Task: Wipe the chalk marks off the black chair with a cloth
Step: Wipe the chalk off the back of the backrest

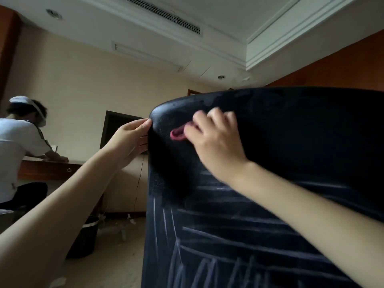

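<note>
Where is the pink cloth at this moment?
In the head view, the pink cloth is pressed against the upper left part of the black chair back, under the right hand, well above the chalk marks.

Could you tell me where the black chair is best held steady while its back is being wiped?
Grip the black chair at its upper left corner edge, from the left side, as the left hand does: the rim there is thin, rounded and exposed, clear of the right hand and cloth.

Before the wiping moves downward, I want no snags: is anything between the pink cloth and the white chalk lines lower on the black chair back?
Nothing visible does. The pink cloth under the right hand lies on bare black chair back; the white chalk lines lie below, partly crossed only by that arm.
</note>
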`<state>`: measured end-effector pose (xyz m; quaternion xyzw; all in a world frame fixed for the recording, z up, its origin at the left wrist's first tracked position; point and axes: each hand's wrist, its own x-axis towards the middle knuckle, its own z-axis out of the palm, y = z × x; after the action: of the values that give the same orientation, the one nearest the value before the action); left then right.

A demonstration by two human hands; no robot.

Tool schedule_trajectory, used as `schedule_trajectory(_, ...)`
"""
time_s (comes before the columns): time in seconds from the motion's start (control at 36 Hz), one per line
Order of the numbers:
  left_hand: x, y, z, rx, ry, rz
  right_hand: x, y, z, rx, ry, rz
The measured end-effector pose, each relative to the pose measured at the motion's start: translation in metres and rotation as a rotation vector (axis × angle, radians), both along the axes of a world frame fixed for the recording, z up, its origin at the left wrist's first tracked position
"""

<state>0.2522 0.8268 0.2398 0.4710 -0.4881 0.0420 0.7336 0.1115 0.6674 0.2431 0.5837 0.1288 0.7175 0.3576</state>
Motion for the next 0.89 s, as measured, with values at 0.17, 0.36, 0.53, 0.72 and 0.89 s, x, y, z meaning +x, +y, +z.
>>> schedule_trajectory(0.17, -0.002, 0.002, 0.001, 0.022, 0.008, 0.031, 0.016, -0.021, -0.102, -0.187, 0.293, -0.048)
schedule_trajectory(0.36, -0.004, -0.001, 0.005, 0.03, 0.036, 0.095, -0.007, -0.017, -0.012, -0.07, 0.079, -0.056)
schedule_trajectory(0.53, -0.017, -0.012, 0.011, -0.043, -0.112, 0.5, -0.016, -0.018, -0.009, 0.042, 0.004, -0.036)
schedule_trajectory(0.72, -0.051, -0.032, 0.022, 0.117, -0.814, 1.208, -0.007, -0.027, -0.059, -0.099, 0.265, -0.132)
schedule_trajectory(0.89, -0.065, -0.049, 0.018, 0.126, -0.972, 1.248, -0.043, -0.057, -0.056, -0.166, 0.344, -0.246)
